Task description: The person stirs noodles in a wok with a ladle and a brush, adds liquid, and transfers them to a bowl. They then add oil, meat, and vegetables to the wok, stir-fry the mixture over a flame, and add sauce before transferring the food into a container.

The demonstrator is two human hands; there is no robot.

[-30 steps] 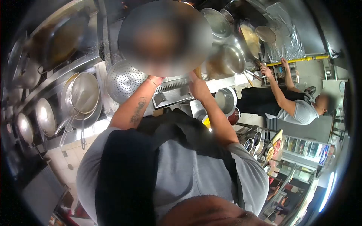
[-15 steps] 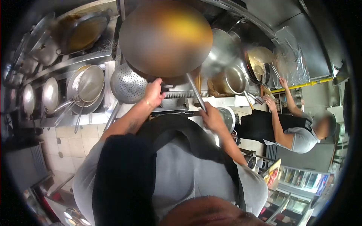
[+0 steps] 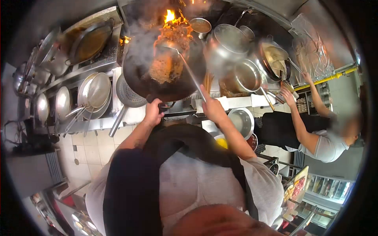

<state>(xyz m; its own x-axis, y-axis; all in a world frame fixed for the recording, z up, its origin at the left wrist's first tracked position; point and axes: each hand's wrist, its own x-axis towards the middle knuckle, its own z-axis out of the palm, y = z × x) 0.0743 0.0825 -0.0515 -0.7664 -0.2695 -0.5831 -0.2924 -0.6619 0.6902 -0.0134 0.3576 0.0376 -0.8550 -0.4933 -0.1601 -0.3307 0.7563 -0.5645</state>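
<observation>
A large dark wok (image 3: 136, 78) sits over the stove in front of me, holding a mound of brown, crumbly food (image 3: 165, 69). Flames (image 3: 171, 17) rise at its far edge, and smoke drifts on its left side. My left hand (image 3: 153, 113) is closed around the wok's handle at the near rim. In my right hand (image 3: 214, 109) is the metal shaft of a long-handled ladle (image 3: 189, 72). The ladle's head reaches into the food, and smoke and flame partly blur it.
Left of the wok lie a perforated skimmer (image 3: 128, 92) and several strainers (image 3: 98, 89). Metal pots (image 3: 247, 74) stand to the right. A co-worker's hands (image 3: 289, 94) work at another pan (image 3: 271, 59) farther right. A steel bowl (image 3: 241, 122) sits near my right forearm.
The wok, earlier raised close to the camera and blurred, has moved down and away to the stove. Flames and smoke now show, and the ladle has entered the wok.
</observation>
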